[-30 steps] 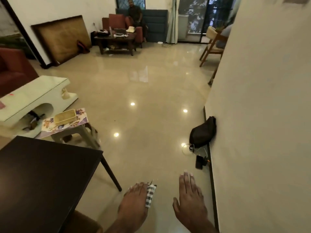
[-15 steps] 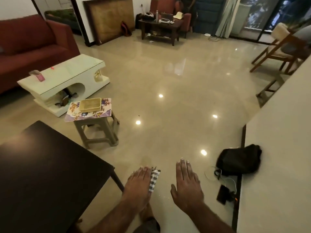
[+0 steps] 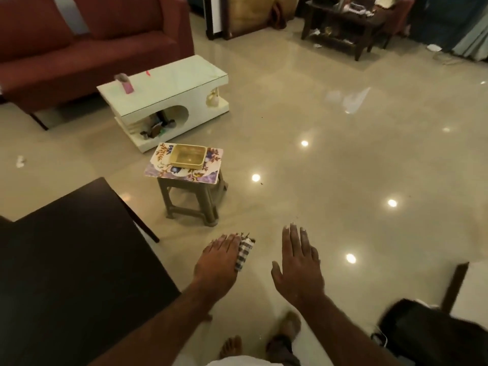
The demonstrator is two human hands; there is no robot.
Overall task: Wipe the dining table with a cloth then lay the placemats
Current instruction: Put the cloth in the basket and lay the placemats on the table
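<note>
The dark dining table (image 3: 66, 260) fills the lower left, its top bare. My left hand (image 3: 219, 260) hovers palm down just past the table's right corner and holds a small checked cloth (image 3: 244, 253), which sticks out on the thumb side; the thumb itself is hidden. To its right, my right hand (image 3: 298, 265) floats above the floor, empty, with straight fingers. Floral placemats (image 3: 163, 167) lie on a low brown stool (image 3: 190, 199) beyond the table, with a yellow tray (image 3: 188, 155) resting on them.
A white coffee table (image 3: 169, 83) and a red sofa (image 3: 79, 48) stand at the far left. A black bag (image 3: 427, 331) lies on the floor at the lower right beside a wall corner (image 3: 472, 286). Glossy tiled floor stretches between them, and my feet show at the bottom.
The view has swung left and down, bringing the stool, sofa and dining table closer to the centre. Both hands keep the same outstretched pose, the cloth still in the left.
</note>
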